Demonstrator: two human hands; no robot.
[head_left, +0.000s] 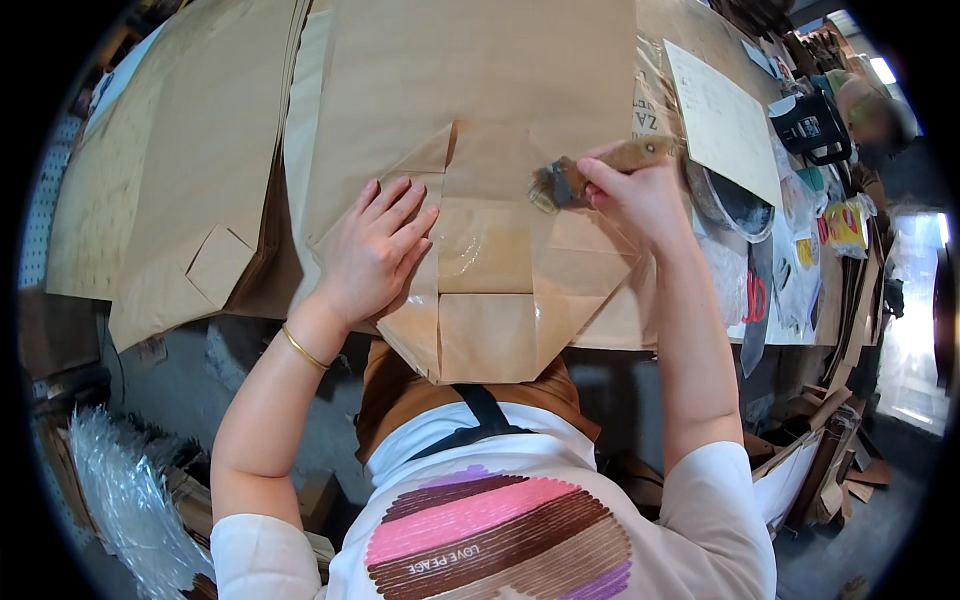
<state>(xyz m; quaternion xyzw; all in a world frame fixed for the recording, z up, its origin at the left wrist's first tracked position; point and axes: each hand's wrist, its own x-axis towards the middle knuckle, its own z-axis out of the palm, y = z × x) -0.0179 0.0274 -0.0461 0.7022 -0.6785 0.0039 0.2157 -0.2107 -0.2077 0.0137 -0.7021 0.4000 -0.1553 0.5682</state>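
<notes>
A large brown paper bag (480, 75) lies before me, its near end folded into flaps that reach past the table's front edge. Wet, glossy streaks show on the folded panel (487, 245). My left hand (375, 245) rests flat on the left flap with its fingers stretched out. In my right hand (635, 195) is a flat paintbrush (567, 180), gripped low on its wooden handle. Its bristles point left, over the right part of the folded end; whether they touch the paper I cannot tell.
Stacked brown paper bags (215, 130) lie on the left. To the right, a pale board (725, 125) partly covers a round bowl (738, 210). Red-handled scissors (754, 297) and a black container (808, 127) are beyond. Clear plastic (120, 490) and cardboard scraps (835, 480) sit below table height.
</notes>
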